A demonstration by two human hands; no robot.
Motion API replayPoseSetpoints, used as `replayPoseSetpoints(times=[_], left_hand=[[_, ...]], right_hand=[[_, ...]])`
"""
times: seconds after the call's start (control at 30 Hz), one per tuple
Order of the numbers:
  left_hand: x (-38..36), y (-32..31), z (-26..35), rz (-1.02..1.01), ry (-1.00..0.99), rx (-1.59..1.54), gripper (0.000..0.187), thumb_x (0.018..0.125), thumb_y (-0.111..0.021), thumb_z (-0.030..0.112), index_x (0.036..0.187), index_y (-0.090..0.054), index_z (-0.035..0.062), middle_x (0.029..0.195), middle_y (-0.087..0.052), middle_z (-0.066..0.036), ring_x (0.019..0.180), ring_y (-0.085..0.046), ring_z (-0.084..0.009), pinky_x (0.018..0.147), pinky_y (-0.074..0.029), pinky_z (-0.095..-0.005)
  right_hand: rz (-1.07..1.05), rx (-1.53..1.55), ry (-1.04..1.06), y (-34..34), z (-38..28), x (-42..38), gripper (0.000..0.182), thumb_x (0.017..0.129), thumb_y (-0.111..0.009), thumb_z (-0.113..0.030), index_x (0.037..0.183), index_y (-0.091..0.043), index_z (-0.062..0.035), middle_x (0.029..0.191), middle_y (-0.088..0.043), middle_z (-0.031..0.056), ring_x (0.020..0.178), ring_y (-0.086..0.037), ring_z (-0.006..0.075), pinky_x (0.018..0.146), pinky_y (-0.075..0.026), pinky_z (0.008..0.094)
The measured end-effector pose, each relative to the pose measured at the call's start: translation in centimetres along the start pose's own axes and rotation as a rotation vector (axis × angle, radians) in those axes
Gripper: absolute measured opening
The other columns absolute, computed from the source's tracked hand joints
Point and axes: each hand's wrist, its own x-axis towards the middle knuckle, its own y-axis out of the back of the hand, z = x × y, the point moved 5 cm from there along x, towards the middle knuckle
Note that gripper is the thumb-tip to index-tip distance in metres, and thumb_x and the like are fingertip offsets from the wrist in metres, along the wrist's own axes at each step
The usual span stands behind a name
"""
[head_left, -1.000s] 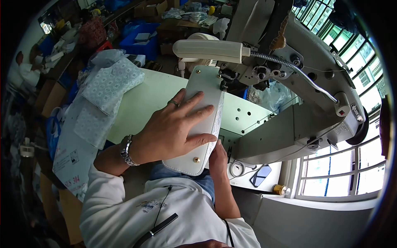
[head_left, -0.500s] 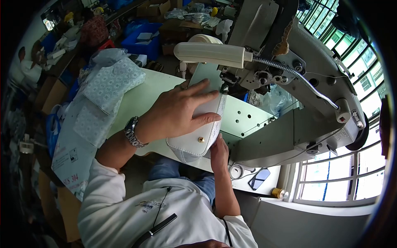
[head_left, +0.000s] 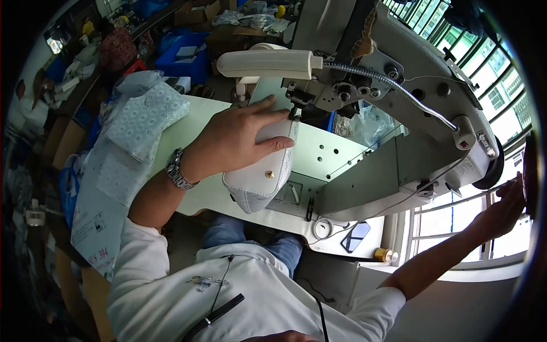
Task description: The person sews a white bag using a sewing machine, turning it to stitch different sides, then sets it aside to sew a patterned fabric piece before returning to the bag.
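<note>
A white bag [head_left: 250, 176] with a stitched edge and a small gold stud sits on the machine bed, its upper edge under the needle area of the sewing machine [head_left: 342, 94]. My left hand [head_left: 239, 137] lies over the bag with thumb and fingers stretched out, pressing on its top. A metal watch [head_left: 178, 169] is round that wrist. Far to the right, in front of the window, my right hand [head_left: 501, 212] is raised with fingers extended and holds nothing I can see. A dark shape [head_left: 531, 174] at the picture's edge is close to its fingertips.
A lamp [head_left: 268, 64] on a flexible neck hangs above the bed. Patterned pieces [head_left: 142, 122] lie left. Tweezers [head_left: 310, 209], a phone [head_left: 356, 236] and a thread spool [head_left: 385, 255] are at the right front. A blue bin [head_left: 182, 57] and people are behind.
My right hand has let go of the bag's near right side and swung far right towards the window. My left hand stays on the bag. The view has shifted slightly.
</note>
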Motion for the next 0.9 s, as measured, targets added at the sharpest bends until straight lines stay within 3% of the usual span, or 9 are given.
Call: replayPoseSetpoints(times=[0.07,0.1,0.17,0.27,0.37,0.43,0.53,0.73,0.9], left_hand=[[0.2,0.0,-0.2,0.006,-0.011,0.002,0.062,0.093,-0.074,0.061,0.136,-0.073,0.0156,0.147,-0.062,-0.023,0.120,-0.071,-0.0394,0.102,-0.057,-0.0453],[0.2,0.0,-0.2,0.010,-0.020,0.010,0.062,0.092,-0.074,0.061,0.135,-0.074,0.0155,0.147,-0.063,-0.023,0.120,-0.071,-0.0392,0.103,-0.056,-0.0449],[0.4,0.1,0.0,0.000,-0.012,-0.007,0.063,0.091,-0.076,0.061,0.134,-0.074,0.0149,0.146,-0.063,-0.023,0.120,-0.071,-0.0393,0.104,-0.056,-0.0446],[0.4,0.1,-0.1,0.013,-0.007,-0.033,0.064,0.088,-0.078,0.061,0.131,-0.076,0.0130,0.145,-0.064,-0.024,0.120,-0.071,-0.0393,0.104,-0.056,-0.0437],[0.4,0.4,-0.1,0.020,-0.010,-0.037,0.067,0.086,-0.080,0.061,0.129,-0.076,0.0100,0.144,-0.064,-0.025,0.119,-0.071,-0.0389,0.104,-0.056,-0.0430],[0.5,0.6,-0.1,0.020,-0.010,-0.031,0.068,0.085,-0.081,0.061,0.129,-0.076,0.0084,0.144,-0.064,-0.026,0.119,-0.071,-0.0386,0.104,-0.056,-0.0428],[0.7,0.6,-0.2,-0.014,-0.017,-0.055,0.071,0.084,-0.082,0.060,0.129,-0.076,0.0060,0.143,-0.064,-0.027,0.118,-0.072,-0.0383,0.104,-0.056,-0.0426],[0.6,0.6,0.1,0.006,-0.023,-0.038,0.070,0.083,-0.084,0.058,0.128,-0.076,0.0054,0.143,-0.064,-0.028,0.115,-0.073,-0.0391,0.104,-0.056,-0.0432],[0.6,0.6,0.2,0.000,0.000,-0.033,0.069,0.084,-0.083,0.059,0.128,-0.076,0.0066,0.144,-0.063,-0.028,0.116,-0.072,-0.0393,0.104,-0.056,-0.0438]], right_hand=[[-0.228,0.057,0.462,-5.8,10.2,9.2,0.039,0.113,-0.053,-0.033,0.130,-0.075,-0.0046,0.118,-0.079,0.0086,0.093,-0.072,0.0201,0.081,-0.058,0.0371],[-0.236,0.053,0.454,-8.9,15.8,11.3,0.039,0.113,-0.053,-0.033,0.130,-0.075,-0.0046,0.118,-0.079,0.0086,0.093,-0.072,0.0201,0.081,-0.058,0.0371],[-1.183,0.170,-0.329,-16.2,25.7,10.8,0.053,0.109,-0.055,-0.049,0.130,-0.073,-0.0037,0.105,-0.076,0.0100,0.085,-0.070,0.0229,0.083,-0.055,0.0329],[-0.664,0.085,-0.378,-11.1,17.8,6.8,0.057,0.110,-0.052,-0.052,0.132,-0.073,-0.0038,0.105,-0.076,0.0092,0.086,-0.069,0.0167,0.081,-0.054,0.0304],[-0.145,0.128,-0.555,-5.5,7.1,-3.0,0.060,0.113,-0.041,-0.055,0.143,-0.066,-0.0088,0.124,-0.073,0.0137,0.119,-0.071,0.0259,0.103,-0.058,0.0409],[-0.005,0.378,-0.566,-6.3,12.5,-9.8,0.067,0.112,-0.035,-0.060,0.148,-0.061,-0.0101,0.132,-0.069,0.0182,0.134,-0.064,0.0322,0.113,-0.054,0.0506],[-0.063,0.307,-0.538,-6.6,13.6,-10.9,0.083,0.108,-0.033,-0.071,0.145,-0.059,-0.0017,0.134,-0.069,0.0222,0.133,-0.064,0.0331,0.110,-0.056,0.0523],[-0.360,0.394,-0.473,-7.7,10.2,0.5,0.054,0.117,-0.041,-0.043,0.142,-0.064,-0.0006,0.134,-0.071,0.0177,0.116,-0.074,0.0285,0.093,-0.065,0.0424],[-0.249,0.207,-0.442,-7.2,8.2,-1.3,0.053,0.117,-0.040,-0.042,0.142,-0.064,-0.0014,0.130,-0.074,0.0167,0.112,-0.076,0.0270,0.092,-0.067,0.0408]])
